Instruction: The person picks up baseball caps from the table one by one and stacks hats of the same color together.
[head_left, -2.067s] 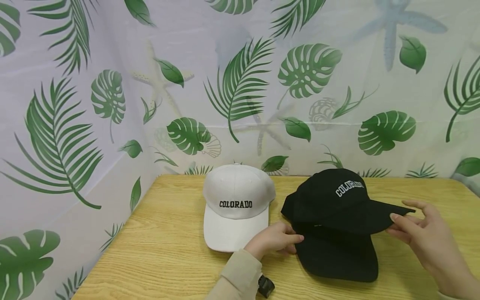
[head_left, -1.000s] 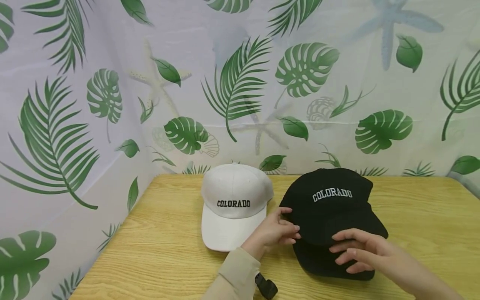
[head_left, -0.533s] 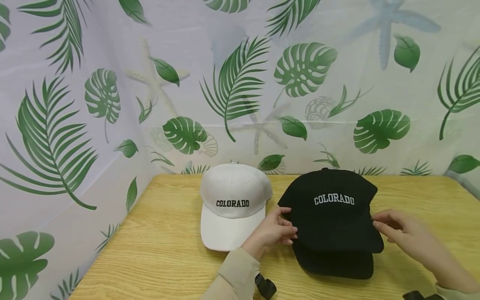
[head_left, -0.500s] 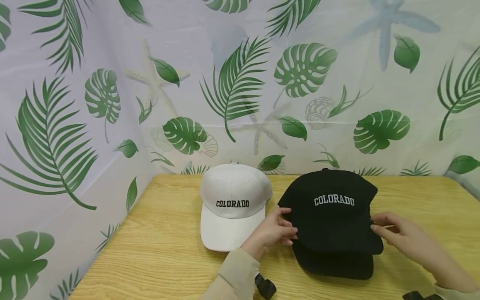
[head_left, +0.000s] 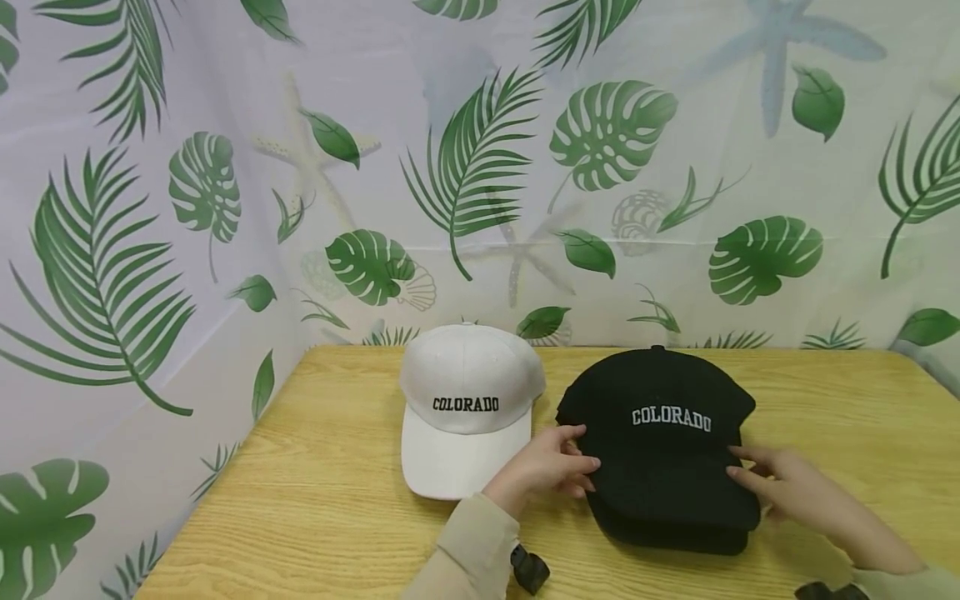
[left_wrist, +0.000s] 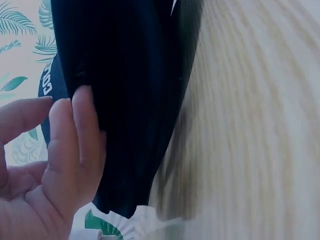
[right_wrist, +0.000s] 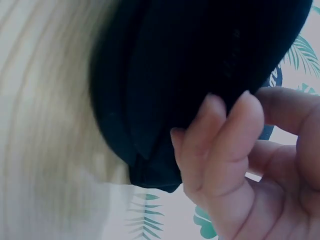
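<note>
Two black caps are stacked on the right of the table. The upper black cap has white COLORADO lettering and faces me. Under its brim shows the brim of the lower black cap; the rest of that one is hidden. My left hand holds the upper cap's left edge where brim meets crown, with fingertips against the dark fabric in the left wrist view. On the other side my right hand holds the right edge, thumb above and fingers at the brim's underside in the right wrist view.
A white cap with black COLORADO lettering sits just left of the black caps, close to my left forearm. The wooden table ends at a leaf-printed cloth behind and to the left.
The upper black cap was tilted and turned right; it has swung to face me and come down nearer the lower brim. My right hand moved from the brim's tip to its right edge.
</note>
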